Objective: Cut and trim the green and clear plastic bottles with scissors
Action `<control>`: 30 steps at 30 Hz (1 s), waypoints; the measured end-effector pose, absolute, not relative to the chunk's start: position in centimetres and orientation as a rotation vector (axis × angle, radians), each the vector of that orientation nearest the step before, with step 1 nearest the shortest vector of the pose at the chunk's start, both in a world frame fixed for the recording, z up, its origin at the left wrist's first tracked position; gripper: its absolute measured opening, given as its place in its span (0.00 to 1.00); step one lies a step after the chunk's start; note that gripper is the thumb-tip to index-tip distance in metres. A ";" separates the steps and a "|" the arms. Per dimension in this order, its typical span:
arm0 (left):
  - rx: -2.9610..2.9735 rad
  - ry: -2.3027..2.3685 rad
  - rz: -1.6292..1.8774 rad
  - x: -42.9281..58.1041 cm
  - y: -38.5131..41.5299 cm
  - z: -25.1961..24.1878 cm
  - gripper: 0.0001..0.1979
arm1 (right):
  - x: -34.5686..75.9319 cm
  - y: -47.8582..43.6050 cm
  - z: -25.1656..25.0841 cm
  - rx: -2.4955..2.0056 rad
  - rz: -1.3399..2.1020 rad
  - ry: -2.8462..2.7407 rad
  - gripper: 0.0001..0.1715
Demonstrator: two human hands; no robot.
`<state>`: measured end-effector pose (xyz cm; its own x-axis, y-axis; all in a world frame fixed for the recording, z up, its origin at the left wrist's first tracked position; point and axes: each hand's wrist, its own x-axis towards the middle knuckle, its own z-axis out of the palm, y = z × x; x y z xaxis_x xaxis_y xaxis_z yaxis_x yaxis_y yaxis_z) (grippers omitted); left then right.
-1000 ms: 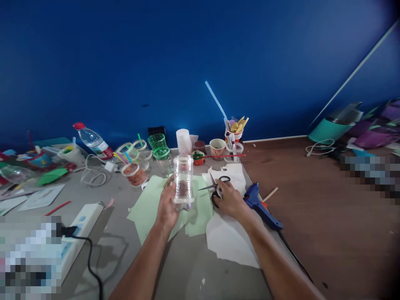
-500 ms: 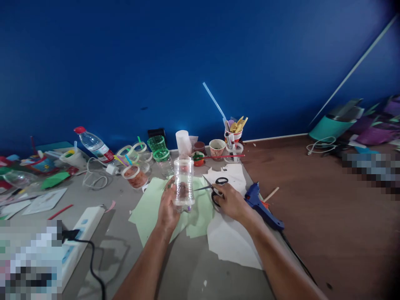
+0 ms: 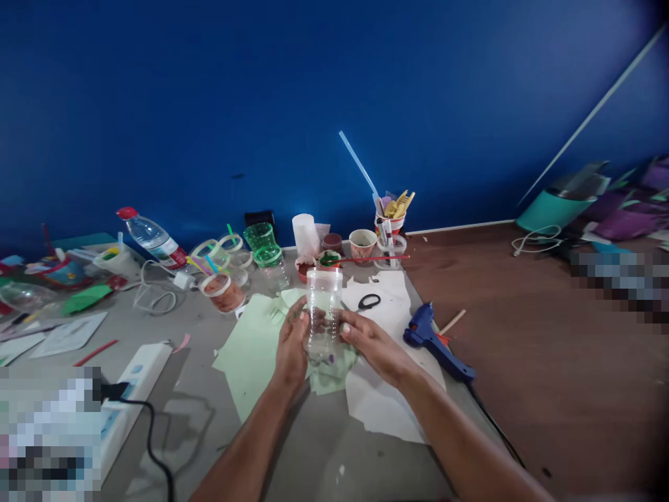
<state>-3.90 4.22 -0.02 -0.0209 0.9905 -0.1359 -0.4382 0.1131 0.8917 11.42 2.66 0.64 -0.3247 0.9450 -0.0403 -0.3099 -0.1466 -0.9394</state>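
Just left of the blue glue gun (image 3: 439,346), above the grey surface (image 3: 324,439), a clear bottle piece (image 3: 324,307) was being held in both hands, pretty much upright, open end up. Far as I could judge, whoever it was had got partway: the top looked cut away already, and the white paper (image 3: 387,411) right beside the gun had ragged edges, so I'd guess that got cut too. The green paper (image 3: 251,348), further left of the gun, lay around under the hands. Scissors (image 3: 369,302) were left of the gun and a bit beyond it, on the white paper, no hand on them and partly hidden. What wasn't done: the piece wasn't set down anywhere, and I couldn't see anything stuck to it. How much was left, honestly couldn't tell. As for fingers, those of the left hand (image 3: 291,348) were curled around the side away from the gun, thumb up front, kept apart by the plastic. The fingers of the right hand (image 3: 379,345) were bent against the gun side, thumb just under the index, only loosely closed on it imo. How hard either one pressed, no clue.
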 end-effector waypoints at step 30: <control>1.555 1.092 1.672 -4.1 3.0 0.7 0.06 | 11.9 3.3 1.2 -1.180 1.132 -0.775 0.23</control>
<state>-4.05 3.03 0.70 -0.1326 0.8609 0.4912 0.1036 -0.4808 0.8707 11.93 3.35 1.19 0.2898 0.9530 -0.0883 -0.2624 -0.0096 -0.9649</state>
